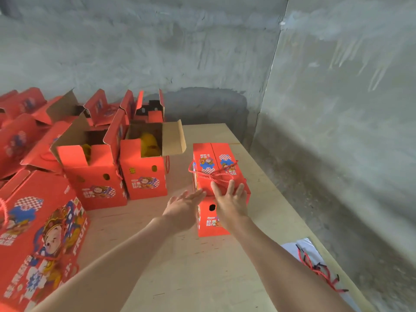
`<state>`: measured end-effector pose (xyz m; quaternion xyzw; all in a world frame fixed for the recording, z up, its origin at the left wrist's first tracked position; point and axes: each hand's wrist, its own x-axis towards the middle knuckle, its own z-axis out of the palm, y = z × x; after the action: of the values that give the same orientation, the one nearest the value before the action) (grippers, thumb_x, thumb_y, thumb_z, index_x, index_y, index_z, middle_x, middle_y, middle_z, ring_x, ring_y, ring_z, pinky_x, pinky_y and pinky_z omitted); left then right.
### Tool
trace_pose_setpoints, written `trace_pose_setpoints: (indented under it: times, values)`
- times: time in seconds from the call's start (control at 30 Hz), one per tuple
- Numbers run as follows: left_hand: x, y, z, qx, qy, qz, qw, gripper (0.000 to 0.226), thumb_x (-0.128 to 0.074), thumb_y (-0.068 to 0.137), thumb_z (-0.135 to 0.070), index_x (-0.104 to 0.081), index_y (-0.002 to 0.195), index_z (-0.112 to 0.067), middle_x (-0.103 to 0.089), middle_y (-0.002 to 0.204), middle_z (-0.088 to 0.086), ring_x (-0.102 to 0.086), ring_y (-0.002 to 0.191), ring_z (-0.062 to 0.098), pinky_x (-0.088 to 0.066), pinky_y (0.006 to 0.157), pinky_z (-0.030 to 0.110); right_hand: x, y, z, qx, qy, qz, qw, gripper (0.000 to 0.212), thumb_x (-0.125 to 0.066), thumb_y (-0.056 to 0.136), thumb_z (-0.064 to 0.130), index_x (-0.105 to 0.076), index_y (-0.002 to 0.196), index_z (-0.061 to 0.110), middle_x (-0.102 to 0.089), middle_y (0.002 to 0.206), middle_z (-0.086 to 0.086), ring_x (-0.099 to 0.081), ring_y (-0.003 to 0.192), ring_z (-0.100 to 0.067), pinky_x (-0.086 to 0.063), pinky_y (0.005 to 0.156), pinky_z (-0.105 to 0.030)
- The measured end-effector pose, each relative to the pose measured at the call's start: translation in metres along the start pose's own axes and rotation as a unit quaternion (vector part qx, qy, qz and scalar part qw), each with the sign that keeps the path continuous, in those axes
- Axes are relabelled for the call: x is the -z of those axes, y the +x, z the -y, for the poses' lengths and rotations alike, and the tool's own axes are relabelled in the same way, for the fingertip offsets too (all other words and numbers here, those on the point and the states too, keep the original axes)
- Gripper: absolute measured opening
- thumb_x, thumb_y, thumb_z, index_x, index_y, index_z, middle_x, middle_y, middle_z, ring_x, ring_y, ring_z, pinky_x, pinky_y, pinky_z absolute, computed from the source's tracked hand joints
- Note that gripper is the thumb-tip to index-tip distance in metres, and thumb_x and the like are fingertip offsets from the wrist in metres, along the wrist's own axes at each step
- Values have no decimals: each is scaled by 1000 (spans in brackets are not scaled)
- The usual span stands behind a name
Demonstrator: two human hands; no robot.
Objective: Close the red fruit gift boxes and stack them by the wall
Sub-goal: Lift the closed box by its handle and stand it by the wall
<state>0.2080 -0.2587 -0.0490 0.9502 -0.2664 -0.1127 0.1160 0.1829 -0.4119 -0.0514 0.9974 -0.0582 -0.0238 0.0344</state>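
A: Where does the job stand?

B: One red box (219, 176) is shut, flaps down and a red cord (216, 174) knotted across its top. It stands upright on the wooden table (202, 278), toward the right edge, with nothing stacked under or on it.

A: And the hands?

B: Both are flat, neither gripping. The right hand (229, 197) lies with straight fingers on the near edge of the lid, just below the knot. The left hand (184, 203) reaches in from the left, fingers out, tips at the box's near left corner. I can't tell whether they touch it.

A: So that box is closed. Is it by the wall?

B: Not yet, I'd say. The back wall (157, 52) is well beyond it, past the table's far end.

A: What's left?

B: Plenty. Just left of it two open boxes (144, 176) (94, 181) stand side by side, flaps up, something yellow (149, 144) inside the nearer one. Behind them is a heap of more boxes (22, 122), several with flaps raised. Another shut box (38, 239) sits at the near left, corded too.

A: Anything else?

B: Spare red cords (315, 266) lie at the table's near right edge, partly on a white sheet (301, 246).
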Motion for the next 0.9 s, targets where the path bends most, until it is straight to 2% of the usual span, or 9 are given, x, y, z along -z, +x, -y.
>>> trace_pose_setpoints:
  times: [0.13, 0.27, 0.53, 0.6, 0.67, 0.7, 0.77, 0.83, 0.9]
  values:
    - [3, 25, -9, 29, 49, 32, 998, 77, -32, 91, -1, 4, 151, -33, 10, 158, -18, 8, 147, 25, 1, 117, 52, -7, 28, -15, 10, 16, -23, 1000, 74, -40, 96, 16, 7, 152, 28, 3, 151, -39, -4, 135, -62, -11, 111, -62]
    - [8, 57, -23, 54, 87, 35, 994, 77, -36, 91, -6, 9, 152, -26, 14, 158, -12, 9, 146, 30, 1, 115, 56, -5, 61, -28, 3, 41, -26, 999, 67, -37, 100, 17, 3, 152, 30, 2, 152, -37, -3, 136, -60, -10, 111, -60]
    - [24, 131, -38, 91, 159, 30, 983, 79, -38, 92, -8, 14, 151, -19, 17, 158, -7, 7, 146, 33, 0, 114, 58, -13, 134, -58, 10, 36, -84, 996, 80, -55, 92, 21, -3, 152, 31, -5, 153, -34, -9, 136, -59, -13, 111, -60]
    - [27, 153, -38, 96, 163, 32, 981, 80, -39, 92, -8, 14, 151, -18, 17, 159, -6, 7, 146, 34, 1, 114, 58, -17, 148, -64, 11, 66, -144, 987, 82, -68, 82, 13, -25, 149, 31, -19, 151, -31, -22, 131, -61, -21, 109, -62]
    - [32, 179, -36, 98, 171, 30, 980, 79, -40, 93, -9, 12, 151, -16, 15, 159, -4, 7, 146, 34, 1, 115, 59, -24, 167, -70, 30, 78, -217, 973, 77, -84, 54, -3, -62, 124, 20, -51, 128, -31, -46, 112, -64, -40, 93, -68]
    - [35, 192, -34, 97, 178, 25, 979, 78, -41, 93, -10, 12, 151, -15, 13, 159, -3, 6, 146, 34, 2, 115, 59, -28, 177, -74, 41, 81, -235, 968, 75, -87, 41, -8, -71, 110, 15, -60, 114, -29, -52, 103, -64, -44, 84, -70]
    - [39, 215, -27, 96, 177, 22, 979, 82, -43, 91, -10, 12, 151, -17, 14, 159, -5, 7, 146, 34, 3, 114, 60, -39, 205, -83, 70, 91, -247, 962, 76, -89, 32, -6, -73, 105, 10, -62, 111, -32, -52, 102, -65, -41, 80, -72]
    - [42, 230, -19, 92, 163, 21, 982, 91, -48, 88, -8, 15, 150, -25, 18, 158, -9, 11, 146, 32, 6, 114, 59, -43, 237, -92, 66, 117, -236, 962, 74, -87, 49, 0, -67, 119, 11, -51, 130, -34, -41, 118, -63, -33, 94, -71]
    - [41, 239, -5, 72, 178, -19, 981, 93, -50, 87, -8, 17, 149, -29, 20, 157, -8, 17, 145, 28, 10, 113, 56, -43, 272, -105, 48, 117, -203, 971, 64, -63, 84, 8, -44, 142, 23, -23, 154, -24, -14, 140, -52, -10, 112, -61]
